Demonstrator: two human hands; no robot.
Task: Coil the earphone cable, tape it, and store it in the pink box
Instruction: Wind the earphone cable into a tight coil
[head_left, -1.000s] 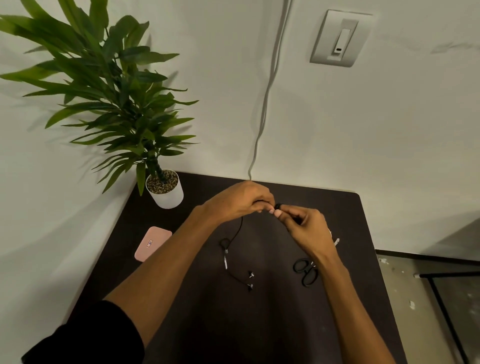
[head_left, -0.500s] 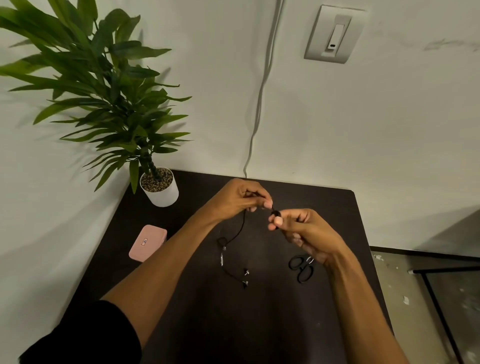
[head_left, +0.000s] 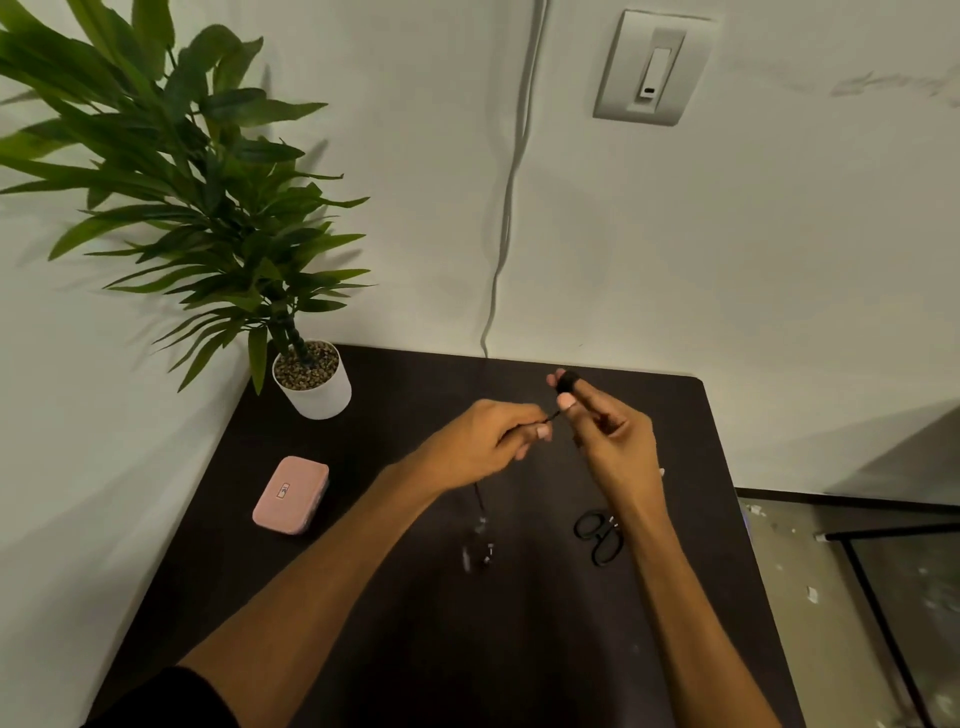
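Worktop (head_left: 493, 649): dark, set against a pale wall.
My left hand (head_left: 483, 441): pinches the earphone cable (head_left: 568, 382).
My right hand (head_left: 613, 441): cable wound round its finger, thumb pinching it.

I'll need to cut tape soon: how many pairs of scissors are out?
1: the black-handled scissors lie on the dark table beside the right forearm, blades partly behind it; the arms may hide others.

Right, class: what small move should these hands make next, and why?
Probably one more wrap: the left hand should carry the cable round the right hand's raised fingers, where black turns already sit. A loose length hangs down to the earbuds below, so taping looks premature.
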